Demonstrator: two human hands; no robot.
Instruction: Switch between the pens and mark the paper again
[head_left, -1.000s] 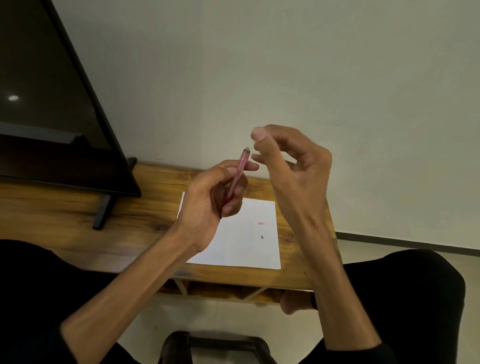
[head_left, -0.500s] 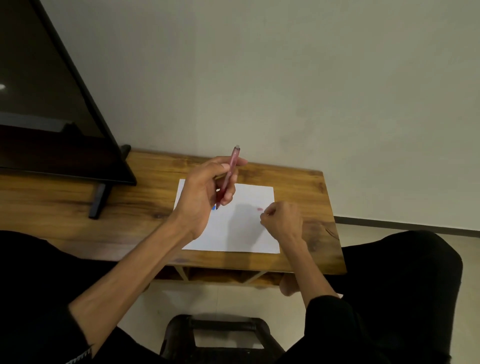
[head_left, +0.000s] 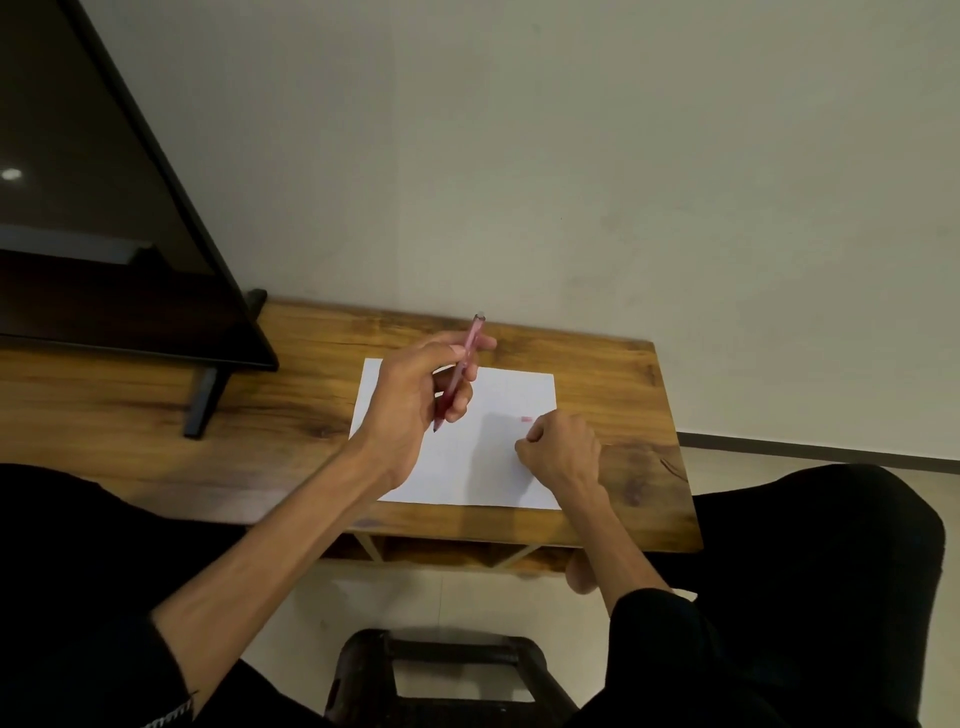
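Here the left hand (head_left: 415, 400) grips the pink pen (head_left: 460, 374) above the white paper (head_left: 467, 467), while the right hand (head_left: 563, 452), at its four o'clock, curls over the sheet, pinching what I cannot tell, perhaps a small part that might slip away.

Television (head_left: 104, 218): cut off by the left and top edges.
Right hand (head_left: 563, 449): fingertips curled under, whether they pinched anything could not be told.
Pink piece (head_left: 527, 419): too small to identify.
Pen (head_left: 460, 371): middle hidden by the left hand (head_left: 410, 400).
Stool (head_left: 441, 675): cut by the bottom edge.
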